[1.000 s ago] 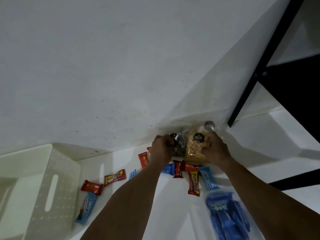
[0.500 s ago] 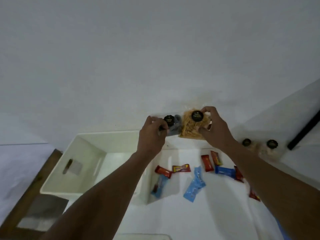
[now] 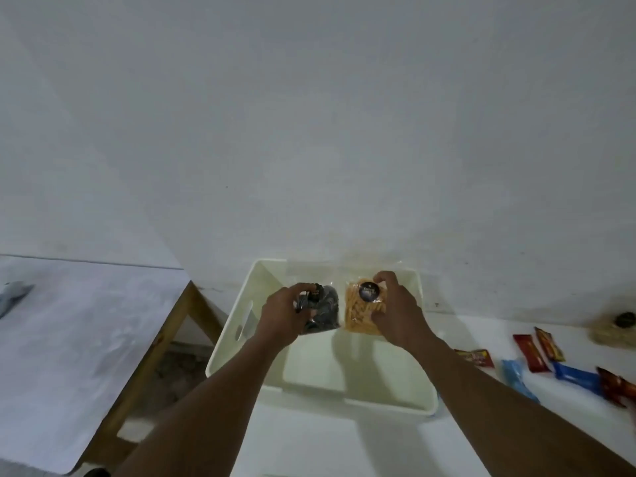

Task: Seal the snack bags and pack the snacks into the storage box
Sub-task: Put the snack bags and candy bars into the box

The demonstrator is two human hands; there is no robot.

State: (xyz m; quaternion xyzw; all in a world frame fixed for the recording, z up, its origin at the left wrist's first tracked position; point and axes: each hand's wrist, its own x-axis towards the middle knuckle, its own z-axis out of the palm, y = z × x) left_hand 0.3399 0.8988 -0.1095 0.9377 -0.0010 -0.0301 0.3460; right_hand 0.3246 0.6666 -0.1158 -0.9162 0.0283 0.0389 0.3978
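A white storage box (image 3: 241, 325) stands on the white table against the wall. Over its far half, my left hand (image 3: 284, 313) grips a clear bag of dark snacks (image 3: 325, 309). Beside it my right hand (image 3: 399, 311) grips a clear bag of orange stick snacks (image 3: 359, 311) with a round black label. The two bags hang side by side above the box floor, which looks bare where it shows.
Red wrapped bars (image 3: 528, 351), blue wrapped bars (image 3: 518, 380) and a pale snack bag with a black label (image 3: 616, 327) lie on the table right of the box. A second table (image 3: 69, 339) with a wooden leg stands to the left, across a gap.
Both hands carried the two bags leftward from above the scattered bars to over the box. The view swung left with them.
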